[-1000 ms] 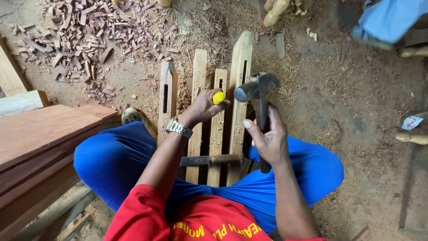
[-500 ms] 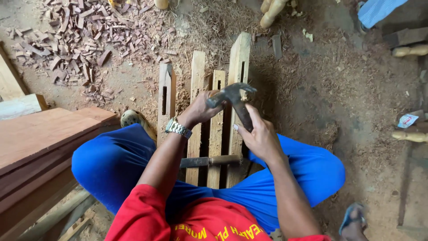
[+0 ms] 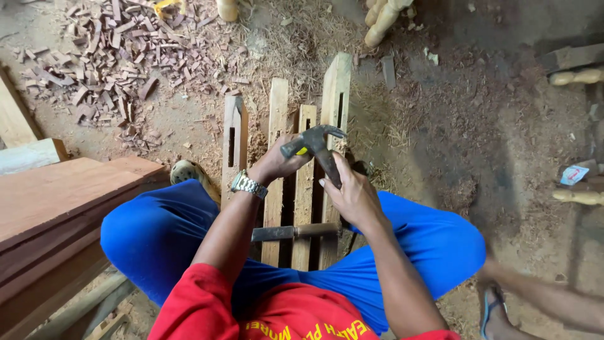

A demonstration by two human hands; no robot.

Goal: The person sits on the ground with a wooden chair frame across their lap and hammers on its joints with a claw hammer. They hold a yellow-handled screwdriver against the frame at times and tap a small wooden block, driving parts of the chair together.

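Fingers of the right hand (image 3: 355,195) are wrapped tight around the handle of a claw hammer (image 3: 318,148), whose dark steel head sits just above the left hand (image 3: 277,165), claw pointing toward the right. That left hand's fingers are curled shut around a yellow-handled tool (image 3: 302,151); only a sliver of yellow shows between fist and hammer head, so its kind cannot be told. A metal wristwatch (image 3: 248,184) rings the left wrist.

Both hands hover over four pale wooden slats (image 3: 277,107) lying side by side on the dirt floor (image 3: 491,126), running away from the seated person between their knees. The outer two slats have narrow slots cut through them. Near the slats' close ends, a chisel (image 3: 294,232) with a wooden handle lies crosswise on top.

Blue trousers (image 3: 157,233) and a red shirt (image 3: 296,315) fill the lower edge. Reddish planks (image 3: 56,195) are stacked at the left edge, and a heap of wood chips (image 3: 113,56) covers the floor's far left corner. Turned wooden pieces (image 3: 384,16) lie at the far edge, and another person's foot in a sandal (image 3: 497,311) shows at the lower right.
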